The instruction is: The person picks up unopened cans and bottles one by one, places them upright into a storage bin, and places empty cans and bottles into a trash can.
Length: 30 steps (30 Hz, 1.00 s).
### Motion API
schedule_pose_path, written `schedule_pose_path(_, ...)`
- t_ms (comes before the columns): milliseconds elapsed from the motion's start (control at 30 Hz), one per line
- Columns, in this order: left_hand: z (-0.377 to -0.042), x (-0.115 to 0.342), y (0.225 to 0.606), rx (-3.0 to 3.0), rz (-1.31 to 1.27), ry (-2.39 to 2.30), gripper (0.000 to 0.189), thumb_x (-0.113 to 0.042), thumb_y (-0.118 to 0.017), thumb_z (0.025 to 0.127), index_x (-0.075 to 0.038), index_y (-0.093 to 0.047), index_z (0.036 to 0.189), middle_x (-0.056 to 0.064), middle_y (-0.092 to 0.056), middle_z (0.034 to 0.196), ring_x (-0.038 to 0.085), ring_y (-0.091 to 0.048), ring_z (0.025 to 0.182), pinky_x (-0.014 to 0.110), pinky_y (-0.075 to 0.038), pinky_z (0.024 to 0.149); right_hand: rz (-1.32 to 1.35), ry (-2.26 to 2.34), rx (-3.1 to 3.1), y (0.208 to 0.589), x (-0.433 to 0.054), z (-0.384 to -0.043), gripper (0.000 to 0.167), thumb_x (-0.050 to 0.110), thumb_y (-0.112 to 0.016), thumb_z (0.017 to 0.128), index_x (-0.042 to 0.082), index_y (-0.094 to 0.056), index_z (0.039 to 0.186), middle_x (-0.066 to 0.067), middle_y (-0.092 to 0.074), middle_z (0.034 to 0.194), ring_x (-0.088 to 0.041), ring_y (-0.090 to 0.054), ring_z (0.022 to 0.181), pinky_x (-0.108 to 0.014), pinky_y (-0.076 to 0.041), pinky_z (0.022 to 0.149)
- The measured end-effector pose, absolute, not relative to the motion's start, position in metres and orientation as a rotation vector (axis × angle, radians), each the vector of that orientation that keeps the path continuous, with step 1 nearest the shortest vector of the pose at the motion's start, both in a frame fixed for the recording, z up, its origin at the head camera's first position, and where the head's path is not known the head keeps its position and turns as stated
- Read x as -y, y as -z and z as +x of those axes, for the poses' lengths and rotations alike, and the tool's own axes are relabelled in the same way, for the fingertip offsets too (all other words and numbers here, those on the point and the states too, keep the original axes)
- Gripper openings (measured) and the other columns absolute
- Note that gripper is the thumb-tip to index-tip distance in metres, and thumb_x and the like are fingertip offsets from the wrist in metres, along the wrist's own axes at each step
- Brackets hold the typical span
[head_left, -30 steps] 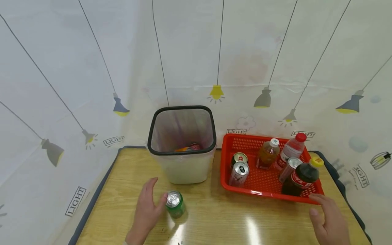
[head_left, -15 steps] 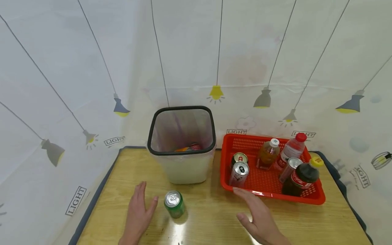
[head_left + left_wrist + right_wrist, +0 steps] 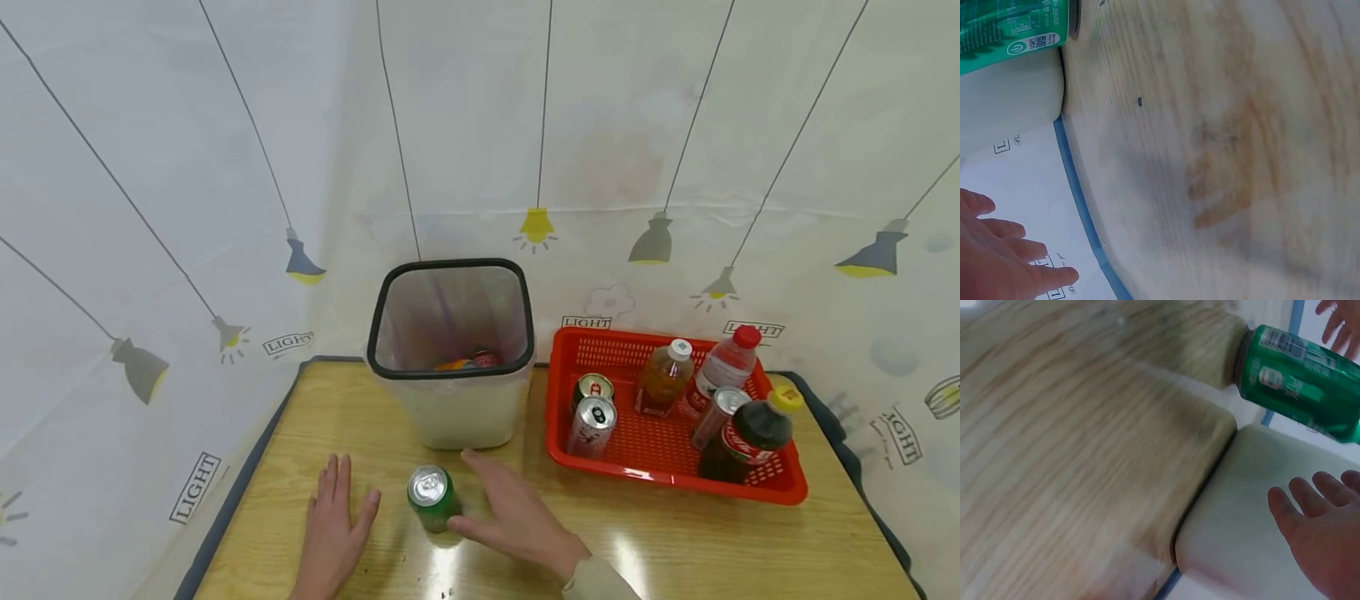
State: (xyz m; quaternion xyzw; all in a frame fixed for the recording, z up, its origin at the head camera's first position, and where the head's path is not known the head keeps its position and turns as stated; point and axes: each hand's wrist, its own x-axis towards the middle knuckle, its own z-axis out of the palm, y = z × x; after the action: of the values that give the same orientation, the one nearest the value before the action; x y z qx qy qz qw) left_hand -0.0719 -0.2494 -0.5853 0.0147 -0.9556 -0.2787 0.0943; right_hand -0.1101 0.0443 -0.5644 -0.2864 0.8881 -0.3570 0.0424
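A green drink can (image 3: 433, 500) stands upright on the wooden table, its silver top facing up; the wrist views show its printed side. My right hand (image 3: 517, 518) is just to the right of it, thumb and fingers spread apart, the thumb tip close to the can's side. Whether that thumb touches the can I cannot tell; in the right wrist view the fingers look apart from it. On the can's left, my left hand (image 3: 331, 533) is held with fingers straight and holds nothing. A gap of table separates it from the can.
Behind the can stands a white lined bin (image 3: 465, 417) with a black rim and some items inside. To the right, a red basket (image 3: 637, 473) holds several cans and bottles, including a yellow-capped cola bottle (image 3: 750, 437). A patterned cloth (image 3: 450, 125) rises behind the table.
My right hand has swept left from beside the red basket to the green can. My left hand has drawn back a little leftward from the can. The can stays in place.
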Motion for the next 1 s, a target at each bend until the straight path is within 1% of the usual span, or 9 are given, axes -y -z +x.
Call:
schedule_pose_path(67,-0.071,0.249,0.586,2.838,0.049,0.829,0.076,-0.042,-0.053,0.107,0.005,-0.026,0.16,0.031,-0.019,0.165,0.057,-0.021,0.148,0.08,-0.021,0.109,-0.87,1.066,-2.701,0.567,-0.033,-0.114,0.095,0.069,-0.065,0.09,0.011,-0.037,0.16,-0.006,-0.041,0.162,-0.028,-0.042,0.147,-0.052,-0.038,0.116)
schedule_pose_path(233,-0.069,0.247,0.589,2.815,0.037,0.836,0.075,-0.041,-0.054,0.106,0.004,-0.027,0.16,0.032,-0.021,0.165,0.057,-0.023,0.147,0.079,-0.021,0.109,-0.849,1.093,-2.657,0.574,-0.011,-0.122,0.098,0.064,-0.073,0.087,0.008,-0.037,0.159,-0.01,-0.045,0.159,-0.029,-0.045,0.144,-0.052,-0.04,0.115)
schedule_pose_path(367,-0.067,0.246,0.592,2.792,0.034,0.855,0.074,-0.038,-0.055,0.106,0.005,-0.029,0.159,0.032,-0.022,0.164,0.058,-0.023,0.147,0.078,-0.022,0.11,-0.761,1.178,-2.59,0.579,0.003,-0.127,0.1,0.061,-0.078,0.085,0.011,-0.036,0.16,-0.008,-0.046,0.158,-0.028,-0.048,0.141,-0.051,-0.043,0.112)
schedule_pose_path(500,-0.065,0.244,0.594,2.808,0.059,0.905,0.072,-0.04,-0.052,0.108,0.003,-0.028,0.16,0.031,-0.02,0.165,0.056,-0.021,0.149,0.077,-0.02,0.112,-0.7,1.216,-2.534,0.583,0.009,-0.13,0.102,0.058,-0.083,0.082,0.013,-0.035,0.16,-0.007,-0.049,0.155,-0.025,-0.053,0.135,-0.05,-0.047,0.108)
schedule_pose_path(600,-0.065,0.242,0.594,2.821,0.064,0.921,0.072,-0.041,-0.05,0.108,0.004,-0.028,0.16,0.032,-0.02,0.165,0.056,-0.02,0.149,0.078,-0.021,0.111,-0.717,1.251,-2.507,0.585,0.01,-0.131,0.095,0.054,-0.084,0.083,0.011,-0.041,0.155,-0.004,-0.057,0.145,-0.019,-0.058,0.126,-0.044,-0.051,0.103)
schedule_pose_path(733,-0.064,0.241,0.593,2.796,0.046,0.924,0.069,-0.037,-0.052,0.108,0.006,-0.032,0.157,0.034,-0.023,0.163,0.059,-0.024,0.146,0.077,-0.024,0.11,-0.743,1.297,-2.508,0.588,0.009,-0.131,0.081,0.049,-0.085,0.084,0.012,-0.049,0.146,0.002,-0.063,0.13,-0.01,-0.062,0.112,-0.035,-0.054,0.095)
schedule_pose_path(867,-0.063,0.241,0.593,2.78,0.052,0.967,0.066,-0.033,-0.053,0.108,0.006,-0.034,0.157,0.034,-0.023,0.163,0.059,-0.023,0.146,0.074,-0.025,0.112,-0.705,1.324,-2.518,0.589,0.003,-0.128,0.074,0.047,-0.088,0.081,0.015,-0.053,0.139,0.005,-0.065,0.12,-0.007,-0.063,0.103,-0.033,-0.055,0.089)
schedule_pose_path(1000,-0.061,0.238,0.591,2.789,0.061,1.026,0.065,-0.032,-0.054,0.108,0.005,-0.034,0.157,0.034,-0.022,0.164,0.059,-0.021,0.147,0.074,-0.024,0.112,-0.672,1.356,-2.508,0.591,-0.01,-0.122,0.071,0.046,-0.088,0.08,0.017,-0.055,0.136,0.007,-0.066,0.116,-0.006,-0.063,0.099,-0.032,-0.055,0.086)
